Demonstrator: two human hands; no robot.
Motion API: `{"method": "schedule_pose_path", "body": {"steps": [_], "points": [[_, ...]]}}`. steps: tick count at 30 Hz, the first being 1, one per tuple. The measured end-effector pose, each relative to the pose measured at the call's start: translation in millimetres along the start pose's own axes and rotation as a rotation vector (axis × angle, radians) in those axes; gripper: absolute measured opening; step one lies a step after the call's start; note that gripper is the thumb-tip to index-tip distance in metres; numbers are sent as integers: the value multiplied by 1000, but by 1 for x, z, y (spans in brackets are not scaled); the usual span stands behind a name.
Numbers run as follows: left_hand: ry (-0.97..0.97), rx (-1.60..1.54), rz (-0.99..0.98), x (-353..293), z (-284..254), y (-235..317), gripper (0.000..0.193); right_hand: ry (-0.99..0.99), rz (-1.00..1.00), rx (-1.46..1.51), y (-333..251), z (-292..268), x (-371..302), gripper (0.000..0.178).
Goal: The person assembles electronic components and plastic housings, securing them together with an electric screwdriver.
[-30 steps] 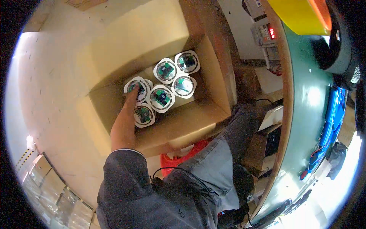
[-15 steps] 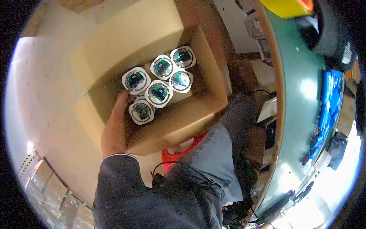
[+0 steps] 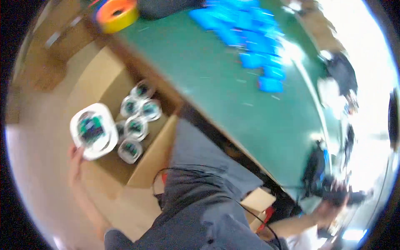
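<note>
My left hand (image 3: 76,163) has its fingers closed on the lower edge of a white, rounded-square housing (image 3: 109,135), which is lifted above the open cardboard box (image 3: 153,156). A green circuit board shows inside its round opening. Several similar housings stand in the box, one (image 3: 136,127) near the middle. Far to the lower right, my right hand (image 3: 328,211) is closed around a dark elongated object (image 3: 354,197) over the green table. Motion blur hides what kind of object that is.
The green table (image 3: 216,96) runs diagonally beside the box. Blue packets (image 3: 250,37) lie towards its far side. An orange and yellow tape roll (image 3: 117,16) is at the upper left. A small open carton (image 3: 259,200) stands by the table's near edge.
My left hand has lifted one housing out of the box. The view has swung right towards the table, and my right hand has come into sight with a dark object.
</note>
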State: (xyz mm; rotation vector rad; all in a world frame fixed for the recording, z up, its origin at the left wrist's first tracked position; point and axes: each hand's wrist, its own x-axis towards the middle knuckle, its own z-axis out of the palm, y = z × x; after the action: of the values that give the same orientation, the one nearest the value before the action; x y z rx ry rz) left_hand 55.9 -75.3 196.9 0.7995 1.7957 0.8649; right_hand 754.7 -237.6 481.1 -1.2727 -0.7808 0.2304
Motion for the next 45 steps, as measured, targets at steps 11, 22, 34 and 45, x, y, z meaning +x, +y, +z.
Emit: {"method": "schedule_pose_path", "body": {"steps": [11, 22, 34, 45], "points": [[-670, -105, 382, -251, 257, 327, 28, 103, -299, 242, -17, -50, 73, 46], [-1041, 199, 216, -296, 492, 343, 21, 403, -690, -541, -15, -52, 138, 63], [-885, 612, 1044, -267, 508, 397, 74, -145, 27, 345, -11, 22, 170, 40], [-1077, 1044, 1595, -261, 557, 401, 117, -220, 79, 398, 5, 61, 178, 27]]}}
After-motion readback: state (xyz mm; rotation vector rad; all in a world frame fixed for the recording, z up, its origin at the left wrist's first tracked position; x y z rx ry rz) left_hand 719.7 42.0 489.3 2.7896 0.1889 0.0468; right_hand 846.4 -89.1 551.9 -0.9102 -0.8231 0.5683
